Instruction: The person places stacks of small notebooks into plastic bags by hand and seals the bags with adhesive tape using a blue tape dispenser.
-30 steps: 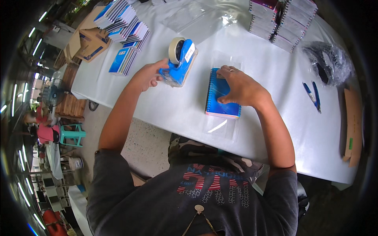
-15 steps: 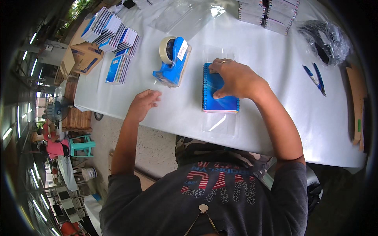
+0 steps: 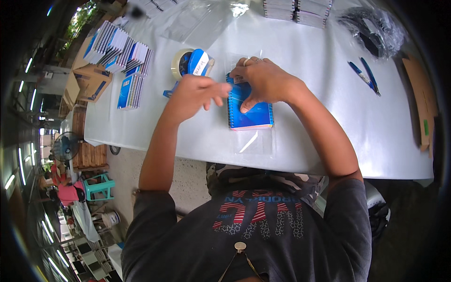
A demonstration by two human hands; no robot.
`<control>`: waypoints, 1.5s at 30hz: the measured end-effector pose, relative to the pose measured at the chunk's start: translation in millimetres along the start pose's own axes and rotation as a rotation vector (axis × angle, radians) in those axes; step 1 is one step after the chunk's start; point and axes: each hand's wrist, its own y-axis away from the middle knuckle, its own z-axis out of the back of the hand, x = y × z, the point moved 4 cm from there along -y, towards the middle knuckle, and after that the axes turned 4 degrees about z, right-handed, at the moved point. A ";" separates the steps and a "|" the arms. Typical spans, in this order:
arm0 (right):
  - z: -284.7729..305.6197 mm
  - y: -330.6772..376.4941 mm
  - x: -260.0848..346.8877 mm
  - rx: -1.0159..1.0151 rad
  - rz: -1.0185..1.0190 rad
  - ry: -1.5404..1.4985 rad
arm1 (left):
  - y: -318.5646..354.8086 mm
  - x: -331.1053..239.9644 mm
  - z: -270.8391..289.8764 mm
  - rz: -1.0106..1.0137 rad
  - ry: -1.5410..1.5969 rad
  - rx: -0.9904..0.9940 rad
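Observation:
A blue-covered spiral notebook (image 3: pixel 251 117) lies on the table with its coil to the left. Clear plastic wrapping (image 3: pixel 256 145) shows beyond its top and bottom edges. My right hand (image 3: pixel 268 82) grips the notebook from above, fingers bent at the top edge and thumb pressed on the cover. Just left of the coil my left hand (image 3: pixel 197 96) is in the air, its slightly blurred fingers stretched towards the notebook and apart. I make out nothing in them. Behind that hand stands a blue tape dispenser (image 3: pixel 195 57) with a roll of tape (image 3: pixel 178 66), partly hidden.
Stacked spiral notebooks (image 3: pixel 129 91) stand at the table's left, near a cardboard box (image 3: pixel 94 84). Clear plastic bags (image 3: pixel 197 23) lie at the back, beside more stacked notebooks (image 3: pixel 312 14). Two pens (image 3: pixel 364 77), a plastic-wrapped dark bundle (image 3: pixel 371 35) and a cardboard strip (image 3: pixel 420 103) are on the right.
My left hand has moved right and farther in, from below the tape dispenser to beside the notebook's coil. My right hand stays on the notebook. The whole view has shifted slightly.

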 end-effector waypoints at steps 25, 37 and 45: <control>-2.7 0.1 -8.2 -0.024 0.063 -0.023 | -13.8 66.8 -43.1 -0.338 -0.650 -0.833; -29.7 44.1 -14.2 -0.454 -0.128 -0.960 | -10.3 44.7 -64.8 -0.304 0.486 -0.186; -19.8 44.7 6.3 -0.832 0.138 -0.819 | 5.1 17.8 -66.4 -0.553 0.346 -0.538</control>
